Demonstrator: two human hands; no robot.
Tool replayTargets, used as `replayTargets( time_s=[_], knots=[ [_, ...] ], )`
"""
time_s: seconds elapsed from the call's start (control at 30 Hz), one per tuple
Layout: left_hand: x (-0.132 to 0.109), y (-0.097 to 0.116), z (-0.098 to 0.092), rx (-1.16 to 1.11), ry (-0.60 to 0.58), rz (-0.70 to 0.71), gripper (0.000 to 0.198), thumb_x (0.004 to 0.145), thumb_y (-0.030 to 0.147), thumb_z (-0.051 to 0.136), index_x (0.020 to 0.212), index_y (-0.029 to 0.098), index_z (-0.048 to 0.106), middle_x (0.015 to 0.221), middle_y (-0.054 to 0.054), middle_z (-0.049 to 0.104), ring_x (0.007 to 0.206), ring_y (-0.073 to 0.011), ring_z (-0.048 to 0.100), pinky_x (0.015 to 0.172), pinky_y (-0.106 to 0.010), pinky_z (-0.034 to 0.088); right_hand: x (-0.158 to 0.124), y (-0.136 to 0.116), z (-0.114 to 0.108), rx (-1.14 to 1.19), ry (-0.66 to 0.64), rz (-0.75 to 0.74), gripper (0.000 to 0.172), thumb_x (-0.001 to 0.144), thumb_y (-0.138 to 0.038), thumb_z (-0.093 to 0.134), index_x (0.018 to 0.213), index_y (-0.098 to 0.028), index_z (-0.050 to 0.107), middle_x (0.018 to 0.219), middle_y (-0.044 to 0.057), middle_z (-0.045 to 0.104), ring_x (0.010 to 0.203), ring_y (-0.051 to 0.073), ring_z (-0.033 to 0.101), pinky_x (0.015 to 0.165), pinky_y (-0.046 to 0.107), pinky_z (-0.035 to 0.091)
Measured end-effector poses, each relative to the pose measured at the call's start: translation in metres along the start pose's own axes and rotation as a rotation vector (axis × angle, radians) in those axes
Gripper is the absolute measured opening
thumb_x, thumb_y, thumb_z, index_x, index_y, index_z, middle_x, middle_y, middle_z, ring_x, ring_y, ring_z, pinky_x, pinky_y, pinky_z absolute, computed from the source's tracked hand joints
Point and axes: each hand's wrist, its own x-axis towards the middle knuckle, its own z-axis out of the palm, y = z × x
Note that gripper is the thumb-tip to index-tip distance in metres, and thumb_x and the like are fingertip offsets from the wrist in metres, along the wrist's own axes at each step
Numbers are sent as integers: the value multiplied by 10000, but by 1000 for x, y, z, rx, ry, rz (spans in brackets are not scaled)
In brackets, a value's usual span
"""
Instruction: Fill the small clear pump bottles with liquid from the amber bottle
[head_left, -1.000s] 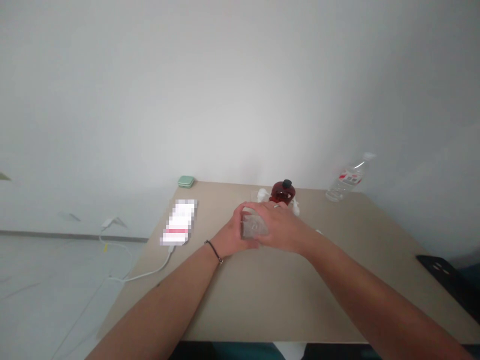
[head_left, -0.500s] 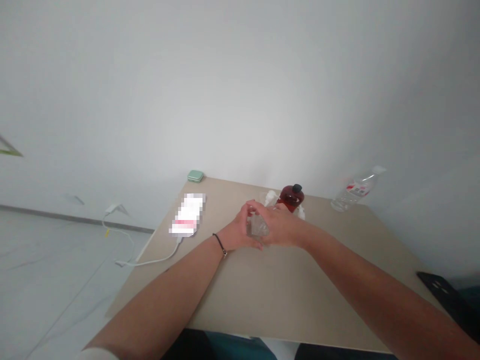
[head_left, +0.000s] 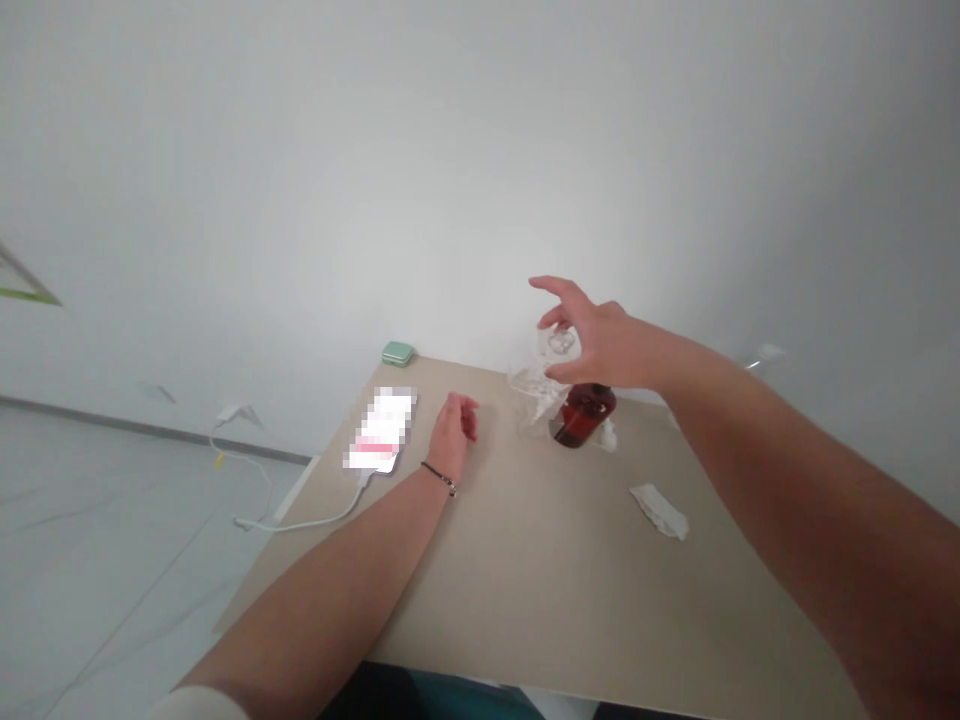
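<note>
Gripping a clear object [head_left: 541,372] from above, the right hand [head_left: 596,335] hangs just above and in front of a dark red bottle [head_left: 583,418], fingers curled over the object's top and index finger reaching out past it. The object is see-through against the pale wall and partly covered by the fingers, so its exact shape is hard to make out. It overlaps the bottle's top in this view, and whether they touch cannot be told.

The left hand [head_left: 452,430] is empty and loosely curled, well to the left of the bottle, with a black cord bracelet [head_left: 437,478] on its wrist. Whether it touches the table [head_left: 570,600] is unclear.

A crumpled white tissue [head_left: 660,510] lies nearer than the bottle, to its right, and a smaller white scrap [head_left: 609,436] sits against its base. Left of the bottle lies a phone [head_left: 379,430], its screen blurred out, with a white charging cable [head_left: 300,520] running off the table. Farther left, at the far edge, sits a small green case [head_left: 397,353]. Beyond the right forearm, only a plastic bottle's cap [head_left: 769,352] shows.
</note>
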Motion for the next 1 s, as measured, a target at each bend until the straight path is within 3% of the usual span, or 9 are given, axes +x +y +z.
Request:
replayTargets(
  time_s=[0.07,0.17,0.3,0.43,0.53,0.67,0.77,1.0],
  knots=[
    [-1,1,1,41,-49,3,686,892,807,261,704,197,510,526,53,390,442,-93,361,438,-226,300,17,0,3,-13,-27,-11,1037,737,-284,745,1572,-294,130,1287,70,647,1039,278,662,1000,450,396],
    [-5,2,0,100,-132,13,702,885,821,254,610,204,447,463,78,277,405,-81,250,418,-227,195,37,-1,28,-29,-96,-3,1046,727,-260,757,1573,-296,143,1295,86,658,1014,269,672,1036,466,369],
    [-6,2,-1,139,-171,26,710,868,840,259,573,211,409,468,79,238,412,-81,226,429,-237,173,48,-1,67,-38,-181,13,1041,732,-243,748,1580,-285,146,1334,115,656,1011,272,671,1082,496,334],
    [-4,1,0,195,-180,40,714,877,830,235,546,217,390,474,68,248,430,-96,247,451,-256,180,47,1,90,-44,-254,19,1049,729,-235,738,1586,-290,136,1289,103,685,996,278,675,1085,493,335],
    [-5,3,-1,248,-149,89,687,924,770,204,555,221,392,488,55,278,455,-113,283,478,-275,211,44,3,98,-37,-257,20,1032,736,-252,721,1586,-316,140,1295,102,678,978,281,681,1048,468,363],
    [-6,12,-5,386,6,283,589,995,624,257,584,225,394,567,17,384,576,-148,387,585,-305,322,37,2,107,-17,-254,-8,1022,741,-268,707,1592,-323,143,1250,101,692,984,293,685,1033,458,354],
    [-5,16,-5,414,78,313,517,1014,546,300,612,231,383,599,11,399,618,-160,399,620,-315,335,34,0,113,-46,-271,-59,1044,730,-252,715,1596,-307,135,1172,93,726,991,307,684,1039,476,329],
    [-5,13,-5,443,-21,307,596,1000,616,260,550,234,345,531,21,357,559,-152,364,596,-325,305,42,3,120,-71,-276,-33,1036,740,-250,695,1607,-285,128,1237,122,716,1070,325,665,1031,486,325]
  ],
)
